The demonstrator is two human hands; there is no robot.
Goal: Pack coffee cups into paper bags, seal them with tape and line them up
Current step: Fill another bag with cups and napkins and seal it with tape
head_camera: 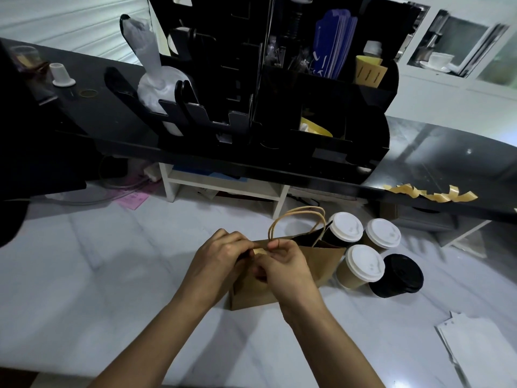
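A brown paper bag (324, 264) with twisted paper handles (296, 217) stands on the white marble counter (112, 275). My left hand (218, 259) and my right hand (282, 267) meet at the bag's top edge, fingers curled, pinching a small yellowish piece of tape (259, 251) against the bag's rim. Right of the bag stand several lidded coffee cups: a dark one with a white lid (345, 227), two tan ones with white lids (383, 233) (363, 264), and a black cup with a black lid (402, 274).
A black shelf (447, 169) crosses above the counter and carries a black organizer (279, 107). Several cut tape strips (436, 195) hang along the shelf's edge at right. White papers (481, 348) lie at the counter's lower right.
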